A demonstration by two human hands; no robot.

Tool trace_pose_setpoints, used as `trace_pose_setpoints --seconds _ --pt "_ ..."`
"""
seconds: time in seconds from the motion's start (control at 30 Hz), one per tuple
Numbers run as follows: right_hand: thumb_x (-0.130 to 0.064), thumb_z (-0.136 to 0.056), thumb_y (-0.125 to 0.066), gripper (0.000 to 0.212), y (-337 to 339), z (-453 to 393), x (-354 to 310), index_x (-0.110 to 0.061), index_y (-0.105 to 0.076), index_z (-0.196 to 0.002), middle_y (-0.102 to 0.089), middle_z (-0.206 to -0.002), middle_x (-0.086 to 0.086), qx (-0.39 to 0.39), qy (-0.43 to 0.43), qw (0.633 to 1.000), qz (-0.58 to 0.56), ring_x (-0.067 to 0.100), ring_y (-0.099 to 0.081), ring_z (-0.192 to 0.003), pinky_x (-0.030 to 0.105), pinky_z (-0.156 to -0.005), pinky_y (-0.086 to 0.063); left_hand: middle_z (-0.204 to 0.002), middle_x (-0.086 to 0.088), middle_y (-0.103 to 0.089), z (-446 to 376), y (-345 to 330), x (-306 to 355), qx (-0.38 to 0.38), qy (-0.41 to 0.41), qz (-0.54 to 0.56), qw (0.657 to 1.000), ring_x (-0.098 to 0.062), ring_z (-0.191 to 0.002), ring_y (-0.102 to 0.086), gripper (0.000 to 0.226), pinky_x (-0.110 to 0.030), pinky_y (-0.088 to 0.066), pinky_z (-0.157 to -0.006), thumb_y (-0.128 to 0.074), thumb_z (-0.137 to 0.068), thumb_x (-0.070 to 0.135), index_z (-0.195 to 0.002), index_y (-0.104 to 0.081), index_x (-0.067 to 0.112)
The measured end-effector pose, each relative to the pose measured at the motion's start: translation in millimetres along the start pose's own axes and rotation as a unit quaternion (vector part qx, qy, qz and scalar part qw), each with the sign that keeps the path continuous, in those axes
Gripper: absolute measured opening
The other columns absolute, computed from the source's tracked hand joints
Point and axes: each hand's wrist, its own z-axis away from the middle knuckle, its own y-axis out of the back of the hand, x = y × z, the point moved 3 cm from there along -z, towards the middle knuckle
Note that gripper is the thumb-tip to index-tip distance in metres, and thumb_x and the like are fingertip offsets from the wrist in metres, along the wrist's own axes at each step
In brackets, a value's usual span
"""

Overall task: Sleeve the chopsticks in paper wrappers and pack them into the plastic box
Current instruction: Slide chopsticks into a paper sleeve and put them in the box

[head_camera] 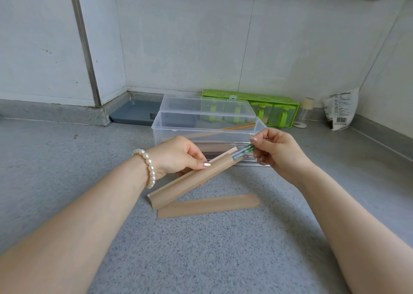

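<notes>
My left hand [178,155] grips a brown paper wrapper [190,179], held slanted above the grey counter. A pair of green-and-white chopsticks [243,151] pokes out of the wrapper's upper right mouth. My right hand [274,150] pinches their exposed ends. Most of the chopsticks' length is hidden inside the paper. Just behind my hands stands the clear plastic box [178,129], lid open, with sleeved chopsticks and a bare wooden pair lying in it. A second flat wrapper [210,205] lies on the counter below my hands.
A green rack [252,99] with jars stands against the back wall behind the box. A small clear jar [305,112] and a printed bag [340,108] sit at the right. A blue-grey tray [134,112] rests in the left corner by the raised ledge.
</notes>
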Motion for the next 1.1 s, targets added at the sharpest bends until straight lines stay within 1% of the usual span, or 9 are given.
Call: trace_pose_setpoints --seconds 0.13,0.43,0.5,0.6,0.67,0.77,0.9,1.0,1.1 --pt "-0.007 -0.086 -0.058 0.015 0 1 -1 -0.005 -0.055 -0.071 -0.054 -0.048 0.004 0.003 -0.013 0.998 -0.06 0.013 -0.046 -0.044 0.021 -0.042 -0.036 -0.084 -0.007 -0.071 -2 0 1 0.045 -0.018 -0.039 0.998 -0.025 -0.091 -0.066 0.009 -0.036 -0.051 -0.087 -0.068 -0.082 0.017 -0.082 -0.071 0.009" --pt "-0.007 -0.09 -0.054 0.013 -4 5 -4 -0.003 -0.06 -0.079 -0.057 -0.051 0.005 -0.009 -0.051 0.995 -0.08 0.012 -0.048 -0.046 0.02 -0.045 -0.041 -0.083 0.004 -0.07 -3 0 7 0.147 -0.067 -0.106 0.981 -0.009 -0.081 -0.063 0.008 -0.025 -0.049 -0.077 -0.065 -0.085 0.025 -0.082 -0.07 0.019" --pt "-0.004 -0.09 -0.054 0.014 1 5 -10 -0.003 -0.06 -0.076 -0.057 -0.051 0.005 0.029 -0.028 0.993 -0.109 0.011 -0.05 -0.046 0.02 -0.046 -0.041 -0.084 0.01 -0.068 0 8 10 0.261 -0.113 -0.1 0.953 -0.005 -0.079 -0.062 0.008 -0.021 -0.048 -0.073 -0.062 -0.087 0.026 -0.086 -0.067 0.02" --pt "-0.004 -0.09 -0.054 0.015 25 3 -24 -0.007 -0.058 -0.076 -0.055 -0.048 -0.001 0.143 0.029 0.97 -0.195 0.008 -0.05 -0.045 0.018 -0.044 -0.04 -0.089 0.011 -0.06 11 29 15 0.464 -0.228 -0.09 0.851 -0.009 -0.084 -0.056 0.01 -0.026 -0.043 -0.078 -0.058 -0.089 0.021 -0.094 -0.063 0.014" --pt "-0.008 -0.092 -0.055 0.014 40 1 -29 -0.009 -0.057 -0.078 -0.054 -0.046 -0.002 0.221 0.042 0.947 -0.231 0.007 -0.048 -0.045 0.017 -0.044 -0.04 -0.09 0.007 -0.058 12 37 14 0.507 -0.257 -0.084 0.819 -0.014 -0.085 -0.054 0.01 -0.03 -0.042 -0.079 -0.055 -0.09 0.019 -0.093 -0.061 0.011" --pt "-0.009 -0.091 -0.058 0.01 49 -9 -28 -0.007 -0.058 -0.081 -0.055 -0.048 0.001 0.297 0.013 0.928 -0.225 0.008 -0.044 -0.043 0.017 -0.041 -0.039 -0.073 0.001 -0.058 5 32 9 0.457 -0.24 -0.123 0.847 -0.018 -0.07 -0.052 0.017 -0.031 -0.041 -0.064 -0.051 -0.092 0.02 -0.08 -0.058 0.011" --pt "-0.014 -0.088 -0.064 0.012 32 -29 -25 -0.007 -0.057 -0.081 -0.055 -0.04 -0.002 0.287 -0.075 0.948 -0.113 0.005 -0.04 -0.031 0.016 -0.038 -0.031 -0.057 -0.001 -0.055 -5 11 5 0.254 -0.206 -0.202 0.923 -0.011 -0.049 -0.045 0.029 -0.026 -0.038 -0.052 -0.051 -0.093 0.028 -0.073 -0.06 0.009" --pt "-0.019 -0.084 -0.07 0.017 16 -40 -29 -0.01 -0.06 -0.073 -0.061 -0.049 0.002 0.263 -0.128 0.956 -0.015 0.007 -0.037 -0.033 0.014 -0.034 -0.028 -0.062 0.007 -0.056 -7 -3 1 0.128 -0.175 -0.254 0.943 -0.006 -0.055 -0.048 0.026 -0.021 -0.042 -0.057 -0.058 -0.087 0.038 -0.071 -0.061 0.018" --pt "-0.027 -0.084 -0.069 0.021 9 -44 -39 -0.006 -0.065 -0.086 -0.062 -0.048 0.001 0.225 -0.135 0.957 0.12 0.011 -0.037 -0.042 0.018 -0.036 -0.03 -0.074 0.007 -0.064 -9 -9 -4 0.074 -0.146 -0.279 0.946 -0.005 -0.064 -0.055 0.024 -0.018 -0.047 -0.062 -0.066 -0.08 0.044 -0.074 -0.063 0.02"
